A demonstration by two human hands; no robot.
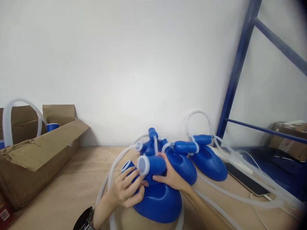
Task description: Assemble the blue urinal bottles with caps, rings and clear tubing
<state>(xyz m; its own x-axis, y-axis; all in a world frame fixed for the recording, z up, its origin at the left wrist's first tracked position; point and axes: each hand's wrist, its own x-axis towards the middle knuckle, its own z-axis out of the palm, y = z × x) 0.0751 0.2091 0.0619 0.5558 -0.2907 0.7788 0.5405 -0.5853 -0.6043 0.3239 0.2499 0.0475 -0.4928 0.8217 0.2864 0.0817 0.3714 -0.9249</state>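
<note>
Right in front of me, a blue plastic urinal bottle [159,204] rests on its broad base on the table. A white-rimmed cylindrical piece [155,163] sits at its top, its pale end facing left. My right hand [174,175] is closed around the bottle's upper part, just behind that cylinder. My left hand [129,190], with a dark watch on the wrist, has its fingers wrapped round a small blue cup-shaped funnel [128,166] with a white rim. That funnel is close beside the cylinder's rim; whether they are joined is hidden by my fingers.
More blue bottles [182,167] with clear hoses [211,185] stand behind and to the right. A phone [247,179] lies right, near cables. An open cardboard box [43,156] holding a hose and blue parts is at left. A blue metal frame [236,76] rises at right.
</note>
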